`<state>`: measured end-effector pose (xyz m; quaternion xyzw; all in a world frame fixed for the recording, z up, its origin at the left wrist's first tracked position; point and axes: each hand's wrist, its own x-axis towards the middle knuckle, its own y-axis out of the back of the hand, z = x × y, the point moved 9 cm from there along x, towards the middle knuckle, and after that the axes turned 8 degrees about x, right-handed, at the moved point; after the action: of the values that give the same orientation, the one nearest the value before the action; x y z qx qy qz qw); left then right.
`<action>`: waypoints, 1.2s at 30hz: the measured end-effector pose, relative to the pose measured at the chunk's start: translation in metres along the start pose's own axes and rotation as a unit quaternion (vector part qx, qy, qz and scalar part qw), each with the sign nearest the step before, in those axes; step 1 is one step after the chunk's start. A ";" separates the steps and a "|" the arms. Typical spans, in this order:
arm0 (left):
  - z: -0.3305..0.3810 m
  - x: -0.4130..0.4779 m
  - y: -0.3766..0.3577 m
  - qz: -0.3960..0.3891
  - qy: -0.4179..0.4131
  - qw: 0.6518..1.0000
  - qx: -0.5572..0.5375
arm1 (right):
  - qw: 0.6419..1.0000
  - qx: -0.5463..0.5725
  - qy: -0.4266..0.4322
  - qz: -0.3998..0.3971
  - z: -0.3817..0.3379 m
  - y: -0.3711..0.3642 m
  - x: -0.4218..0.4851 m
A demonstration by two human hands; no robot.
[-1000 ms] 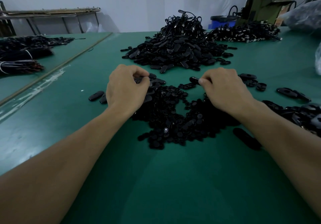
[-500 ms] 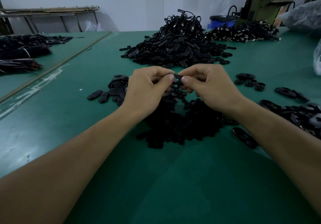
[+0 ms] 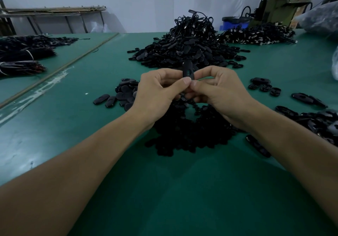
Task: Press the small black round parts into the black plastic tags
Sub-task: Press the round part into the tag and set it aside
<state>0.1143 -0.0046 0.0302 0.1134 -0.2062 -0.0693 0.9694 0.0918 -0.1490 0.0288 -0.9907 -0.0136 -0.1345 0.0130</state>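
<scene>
The black plastic tag [image 3: 187, 69] stands nearly upright between your two hands, raised off the table, its long axis running up and away from you, so the rounded far end rises free above your fingers while the near end is buried in your grip. A round recess shows on the face turned toward you; whether a round part already sits in it is too dark to tell. Your left hand [image 3: 157, 93] and right hand [image 3: 219, 91] are drawn together, thumb tips meeting at the lower end of the tag, both pinching it, with neither hand clearly nearer. The press probably has to go square into that recess, across the long axis, so keep the tag upright and braced from behind as you squeeze. Directly beneath your hands lies the pile of small black round parts [image 3: 182, 137], close enough for either hand to drop onto. Loose tags [image 3: 120, 94] lie just beside your left wrist, and more are scattered off to your right. A big heap [image 3: 186, 47] of corded pieces rises beyond on the green table [image 3: 164, 190].
</scene>
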 end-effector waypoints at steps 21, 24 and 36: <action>-0.011 0.001 0.013 0.053 0.032 0.998 0.020 | 0.865 -0.496 0.054 -0.051 0.002 -0.015 -0.001; -0.010 0.000 0.014 0.051 0.029 0.998 0.028 | 0.893 -0.442 0.087 0.003 -0.010 -0.007 -0.002; -0.009 0.000 0.013 0.051 0.024 0.996 0.063 | 0.980 -0.193 0.040 0.021 -0.007 0.011 -0.004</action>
<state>0.1190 0.0099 0.0252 0.1653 -0.1921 -0.0038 0.9673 0.0858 -0.1605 0.0345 -0.9685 0.0342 -0.1741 -0.1747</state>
